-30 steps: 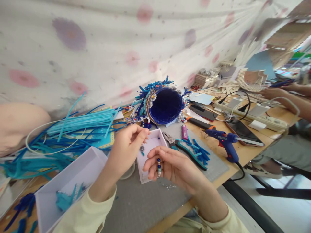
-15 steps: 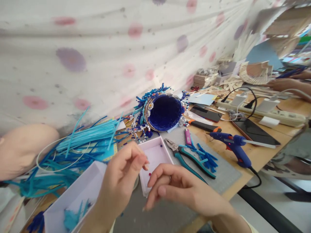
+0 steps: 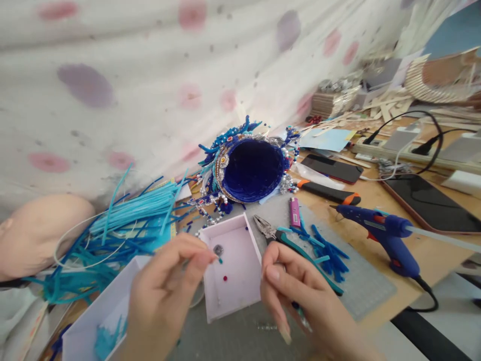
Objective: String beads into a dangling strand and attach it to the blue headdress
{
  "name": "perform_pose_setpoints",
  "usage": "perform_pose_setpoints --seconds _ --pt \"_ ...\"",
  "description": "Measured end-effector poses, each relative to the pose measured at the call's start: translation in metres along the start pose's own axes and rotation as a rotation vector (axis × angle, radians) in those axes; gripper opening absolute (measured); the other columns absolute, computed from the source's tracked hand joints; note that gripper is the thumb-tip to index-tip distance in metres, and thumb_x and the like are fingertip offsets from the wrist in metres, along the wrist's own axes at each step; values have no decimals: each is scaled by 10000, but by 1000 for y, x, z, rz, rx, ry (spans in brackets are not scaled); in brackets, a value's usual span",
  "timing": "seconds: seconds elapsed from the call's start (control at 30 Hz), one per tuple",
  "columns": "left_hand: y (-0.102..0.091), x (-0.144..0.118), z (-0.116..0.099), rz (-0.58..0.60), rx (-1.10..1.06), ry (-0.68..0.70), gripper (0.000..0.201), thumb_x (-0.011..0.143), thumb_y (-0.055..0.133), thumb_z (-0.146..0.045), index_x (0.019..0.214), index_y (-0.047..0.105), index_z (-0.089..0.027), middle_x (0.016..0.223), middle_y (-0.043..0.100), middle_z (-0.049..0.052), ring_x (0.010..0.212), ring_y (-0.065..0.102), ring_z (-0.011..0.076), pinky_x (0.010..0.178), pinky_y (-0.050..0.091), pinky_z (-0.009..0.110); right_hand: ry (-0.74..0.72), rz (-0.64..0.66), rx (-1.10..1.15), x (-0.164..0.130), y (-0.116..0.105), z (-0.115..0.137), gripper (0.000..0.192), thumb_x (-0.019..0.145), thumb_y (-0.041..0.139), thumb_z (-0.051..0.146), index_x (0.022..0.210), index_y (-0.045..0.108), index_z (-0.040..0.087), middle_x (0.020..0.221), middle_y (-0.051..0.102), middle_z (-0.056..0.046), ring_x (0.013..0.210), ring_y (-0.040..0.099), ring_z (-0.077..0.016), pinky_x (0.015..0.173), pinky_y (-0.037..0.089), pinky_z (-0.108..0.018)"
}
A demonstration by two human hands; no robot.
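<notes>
My left hand [image 3: 169, 286] pinches a tiny bead [image 3: 220, 260] over the tray [image 3: 246, 296] — right hand [image 3: 300, 296], loosely curled, sits at its 3 o'clock.

Bright, even daylight over my worktable, soft faint shadows, my left hand [image 3: 165, 296] and right hand [image 3: 300, 296] blurred up close, wide-angle bending at edges, far right corner smeared

Both wrists leave the bottom edge, the left hand [image 3: 165, 296] hides its pinched piece, and the right hand [image 3: 300, 296] blurs.
</notes>
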State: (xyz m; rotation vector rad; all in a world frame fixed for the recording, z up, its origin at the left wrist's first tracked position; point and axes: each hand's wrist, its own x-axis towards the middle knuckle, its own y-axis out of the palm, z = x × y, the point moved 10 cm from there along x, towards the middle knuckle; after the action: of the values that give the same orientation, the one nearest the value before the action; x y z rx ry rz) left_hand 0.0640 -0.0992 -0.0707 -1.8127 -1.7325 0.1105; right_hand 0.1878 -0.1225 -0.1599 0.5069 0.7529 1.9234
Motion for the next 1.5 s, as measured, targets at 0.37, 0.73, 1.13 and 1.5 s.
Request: perform_pose_setpoints --seconds 0.37,0.73,1.13,1.5 --pt "39 10 52 467 709 -10 78 768 699 -239 817 756 -263 864 753 39 935 599 307 870 324 492 -169 -359 314 -1 -60 21 116 811 752 257 787 649 209 735 630 38 656 579 -68 627 498 -148" --pt "70 -4 72 617 921 28 175 763 593 -141 716 718 -255 821 709 55 957 523 340 870 222 593 -224 -482 395 -2 -77 19 102 880 683 303 808 706 235 1070 744 9 1161 603 -148 956 511 -266" --pt "75 -5 84 665 966 -63 178 744 576 -136 693 711 -239 840 708 52 987 550 323 961 209 650 -230 -514 481 -3 -82 14 151 773 795 284 828 706 176 1027 750 -28 1105 636 -179 891 564 -287" --pt "91 -3 73 849 1072 -141 285 706 511 -8 754 742 -168 816 716 156 942 609 325 940 302 612 -172 -148 836 9 -48 13 107 917 590 82 824 568 130 657 555 29 561 537 -69 563 495 -207"
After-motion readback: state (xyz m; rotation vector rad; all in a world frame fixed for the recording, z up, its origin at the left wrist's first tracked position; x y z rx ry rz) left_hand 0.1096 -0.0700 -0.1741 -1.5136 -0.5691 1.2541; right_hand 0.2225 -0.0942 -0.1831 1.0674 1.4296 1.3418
